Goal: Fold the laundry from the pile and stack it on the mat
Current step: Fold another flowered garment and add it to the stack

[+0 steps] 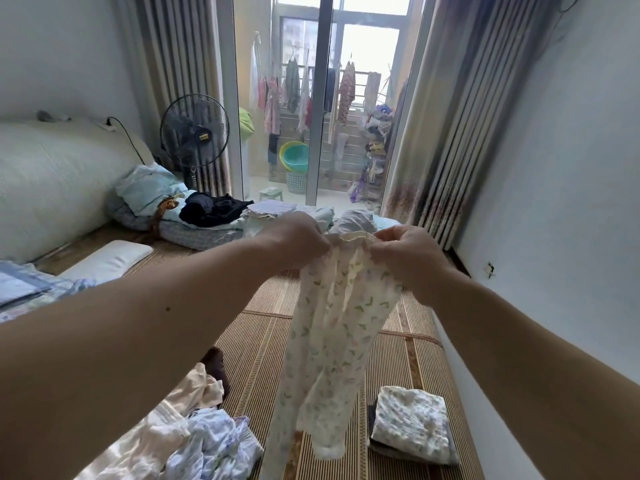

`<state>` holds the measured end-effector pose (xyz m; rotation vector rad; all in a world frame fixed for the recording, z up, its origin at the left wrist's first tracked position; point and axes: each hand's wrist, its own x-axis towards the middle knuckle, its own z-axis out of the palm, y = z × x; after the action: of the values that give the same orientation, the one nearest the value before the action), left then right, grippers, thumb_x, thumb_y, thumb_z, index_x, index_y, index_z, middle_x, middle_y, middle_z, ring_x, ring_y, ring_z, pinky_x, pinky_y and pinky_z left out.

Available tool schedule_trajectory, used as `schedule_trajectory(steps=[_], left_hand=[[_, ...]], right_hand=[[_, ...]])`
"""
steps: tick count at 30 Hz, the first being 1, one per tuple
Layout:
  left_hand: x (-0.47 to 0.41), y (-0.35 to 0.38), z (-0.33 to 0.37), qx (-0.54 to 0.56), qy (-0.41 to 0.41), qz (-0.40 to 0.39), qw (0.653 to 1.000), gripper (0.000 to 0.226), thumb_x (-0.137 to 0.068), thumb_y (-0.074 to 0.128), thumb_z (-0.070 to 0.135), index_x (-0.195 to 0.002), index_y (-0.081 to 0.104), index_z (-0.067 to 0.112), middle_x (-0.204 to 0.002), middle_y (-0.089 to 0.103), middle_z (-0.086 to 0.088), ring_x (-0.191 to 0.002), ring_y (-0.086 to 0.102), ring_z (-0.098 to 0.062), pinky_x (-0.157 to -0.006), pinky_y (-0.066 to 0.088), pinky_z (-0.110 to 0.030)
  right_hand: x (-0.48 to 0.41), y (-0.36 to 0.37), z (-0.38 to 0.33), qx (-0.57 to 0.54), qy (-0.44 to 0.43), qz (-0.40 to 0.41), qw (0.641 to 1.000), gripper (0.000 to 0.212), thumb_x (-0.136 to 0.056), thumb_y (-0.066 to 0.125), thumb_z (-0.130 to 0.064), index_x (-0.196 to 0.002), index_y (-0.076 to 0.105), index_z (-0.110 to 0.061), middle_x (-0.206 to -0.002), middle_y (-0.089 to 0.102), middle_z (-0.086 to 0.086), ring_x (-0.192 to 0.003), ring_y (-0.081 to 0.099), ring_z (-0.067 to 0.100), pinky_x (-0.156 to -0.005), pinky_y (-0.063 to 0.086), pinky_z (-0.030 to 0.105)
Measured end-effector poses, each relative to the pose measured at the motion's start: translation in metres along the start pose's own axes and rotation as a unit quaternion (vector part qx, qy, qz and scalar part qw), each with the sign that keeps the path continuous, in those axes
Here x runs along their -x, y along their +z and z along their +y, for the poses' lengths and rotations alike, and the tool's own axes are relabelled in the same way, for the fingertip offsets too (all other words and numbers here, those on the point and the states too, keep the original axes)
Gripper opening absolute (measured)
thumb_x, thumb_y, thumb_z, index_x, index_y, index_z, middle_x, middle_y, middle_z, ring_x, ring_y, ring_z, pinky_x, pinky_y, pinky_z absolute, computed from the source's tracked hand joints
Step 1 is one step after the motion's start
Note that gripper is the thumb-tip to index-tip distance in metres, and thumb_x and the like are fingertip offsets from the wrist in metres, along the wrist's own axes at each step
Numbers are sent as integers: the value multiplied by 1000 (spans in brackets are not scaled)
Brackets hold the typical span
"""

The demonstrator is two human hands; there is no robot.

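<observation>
Woven mat [249, 358] beneath me carries a rumpled pile [194, 438] at left, a folded stack [412, 420] at right; above it hang cream, leaf-printed trousers [332, 334], legs dangling, my left hand [298, 240] and right hand [405, 251] pinching the frilled waistband.

Striped curtains [460, 116] flank bright balcony doors [322, 98].
</observation>
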<state>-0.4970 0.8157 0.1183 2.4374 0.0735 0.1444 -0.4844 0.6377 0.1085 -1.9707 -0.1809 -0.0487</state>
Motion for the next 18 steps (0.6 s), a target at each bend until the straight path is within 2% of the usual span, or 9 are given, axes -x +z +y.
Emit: schedule_trajectory(steps=[3,5,6,8,10,12,15,17,18], left_hand=[[-2,-14,-16,-52,51,-16,997,21,-89,52,13,-77,65,23,-74,64,1,-62,55,-13,-57,45,-26],[-2,-22,-24,-98,101,-47,989,13,-93,57,17,-89,67,25,-85,64,2,-70,55,-10,-66,45,-22],[-3,-25,-27,-141,136,-43,980,12,-92,60,20,-97,70,24,-94,64,2,-80,56,-12,-76,46,-24],[-4,-28,-28,-218,200,-29,955,17,-89,64,24,-104,72,24,-99,60,3,-96,57,-18,-91,45,-31],[-1,-28,-23,-239,221,-54,944,19,-91,60,24,-107,70,25,-100,62,3,-100,59,-19,-92,46,-32],[6,-25,-16,-237,206,-82,946,26,-93,54,21,-116,65,25,-112,64,3,-106,59,-17,-92,45,-28],[19,-17,-5,-152,180,-151,960,40,-85,54,8,-122,61,21,-116,65,3,-98,64,-16,-84,53,-31],[28,-6,-2,10,102,-250,963,42,-79,55,1,-118,62,15,-106,68,-2,-80,64,-14,-68,54,-27],[30,-1,-2,68,73,-287,953,38,-74,60,6,-112,63,11,-99,68,-6,-75,63,-14,-65,50,-27]], right_hand=[[4,-15,-7,113,-52,-68,990,12,-80,68,-12,-74,68,-23,-74,67,1,-68,62,18,-66,56,34],[4,-22,-11,177,-83,-95,976,19,-82,66,-10,-74,67,-27,-75,67,2,-68,60,16,-68,56,37],[3,-24,-12,194,-94,-103,971,25,-81,63,-7,-73,67,-30,-77,69,4,-68,61,18,-70,56,40],[3,-26,-15,203,-108,-116,966,34,-80,59,-2,-71,68,-33,-74,68,5,-67,59,21,-68,55,41],[4,-26,-18,195,-126,-122,965,37,-80,58,-1,-70,69,-35,-72,67,2,-66,58,20,-67,53,40],[7,-27,-22,175,-154,-119,965,34,-81,61,-3,-74,70,-35,-74,67,-2,-67,59,14,-69,53,38],[13,-25,-24,146,-163,-104,970,23,-82,66,-6,-87,69,-28,-79,64,-5,-69,60,13,-69,54,34],[16,-25,-23,154,-154,-97,971,22,-81,68,-9,-91,68,-29,-79,63,-7,-69,61,13,-69,55,32],[17,-25,-21,158,-154,-97,970,24,-80,69,-10,-90,67,-32,-79,63,-8,-71,63,14,-71,56,32]])
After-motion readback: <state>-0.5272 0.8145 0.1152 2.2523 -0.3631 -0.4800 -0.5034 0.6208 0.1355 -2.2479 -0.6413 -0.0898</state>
